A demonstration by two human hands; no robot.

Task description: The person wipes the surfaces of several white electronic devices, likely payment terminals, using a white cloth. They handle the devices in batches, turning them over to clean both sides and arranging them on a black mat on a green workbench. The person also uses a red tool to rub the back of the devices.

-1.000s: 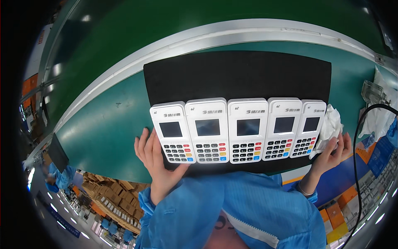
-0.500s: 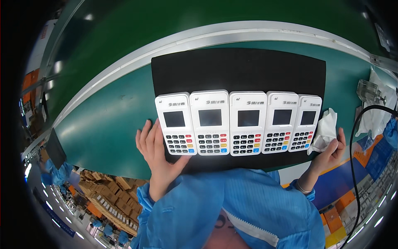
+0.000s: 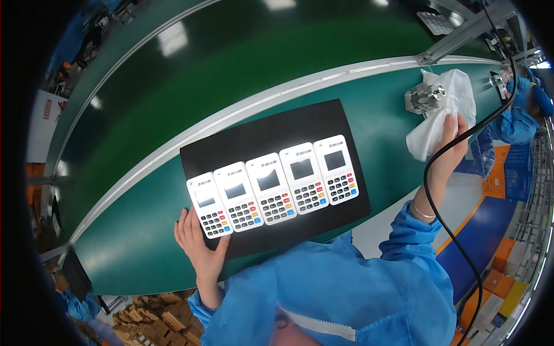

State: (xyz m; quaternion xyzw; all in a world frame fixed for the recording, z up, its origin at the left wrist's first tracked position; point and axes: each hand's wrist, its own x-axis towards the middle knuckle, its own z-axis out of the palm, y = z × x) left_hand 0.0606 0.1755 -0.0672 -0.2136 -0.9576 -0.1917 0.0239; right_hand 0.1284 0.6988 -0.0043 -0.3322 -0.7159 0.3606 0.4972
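Several white card payment terminals with dark screens and keypads lie side by side in a slanting row on a black mat [image 3: 259,130]. At the row's left end, my left hand [image 3: 199,248] rests against the leftmost terminal [image 3: 209,205], its fingers extended along the left side and its thumb by the lower edge. The rightmost terminal [image 3: 336,170] lies near the mat's right side. Away to the right, my right hand [image 3: 453,144] grips a crumpled white cloth [image 3: 426,135]. Beside the cloth stands a clear bottle with a metal top [image 3: 423,98].
A white plastic bag [image 3: 461,86] lies behind the bottle on the green bench [image 3: 381,109]. A black cable [image 3: 441,167] hangs across my right wrist area. A pale metal rail [image 3: 277,86] borders the bench's far side. Another person in blue [image 3: 516,121] is at far right.
My right hand has moved with the cloth from beside the row to the bottle at the right. The view has turned right; my left hand stays by the leftmost terminal.
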